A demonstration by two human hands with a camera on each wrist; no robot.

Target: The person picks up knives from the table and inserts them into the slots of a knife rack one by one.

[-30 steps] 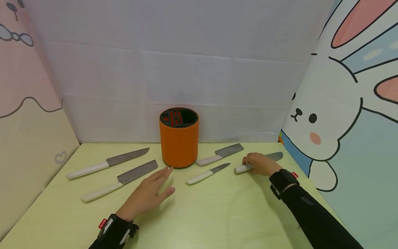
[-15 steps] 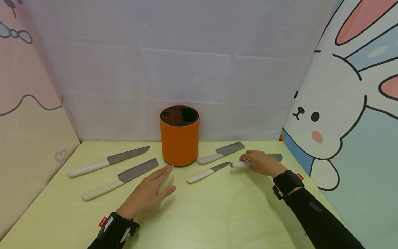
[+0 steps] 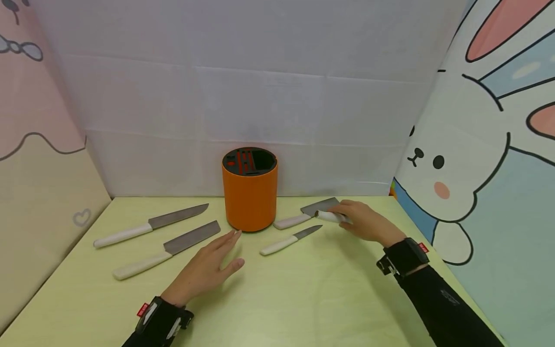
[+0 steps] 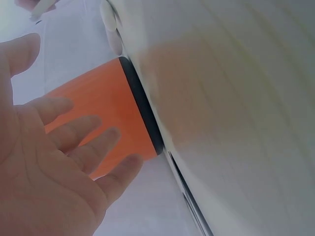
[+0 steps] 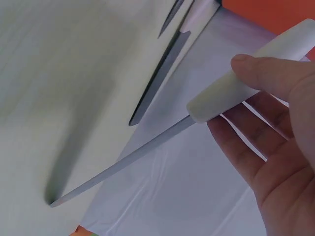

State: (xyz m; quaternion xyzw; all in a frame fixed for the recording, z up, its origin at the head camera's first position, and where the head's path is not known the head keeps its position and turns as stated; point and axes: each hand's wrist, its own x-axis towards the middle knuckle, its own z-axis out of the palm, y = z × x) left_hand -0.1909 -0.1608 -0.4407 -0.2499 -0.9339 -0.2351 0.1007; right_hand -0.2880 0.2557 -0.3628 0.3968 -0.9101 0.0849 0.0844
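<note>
My right hand (image 3: 364,221) grips the white handle of a kitchen knife (image 5: 222,96), thumb on one side and fingers on the other. In the right wrist view its blade slants down with the tip close over the table; in the head view the hand hides the blade. An orange round knife block (image 3: 250,202) with a slotted black top stands at the back middle. My left hand (image 3: 205,270) has its fingers extended, palm toward the block in the left wrist view, fingertips near the block's base. It holds nothing.
A cleaver (image 3: 321,207) and a small paring knife (image 3: 279,246) lie right of the block, near my right hand. Left of it lie a pointed chef's knife (image 3: 175,218) and a broad-bladed knife (image 3: 191,238). A white sheet (image 3: 260,106) hangs behind the table.
My right hand has lifted the knife off the table at the right and moved it leftward, its handle end now in front of the cleaver. My left hand stays in place.
</note>
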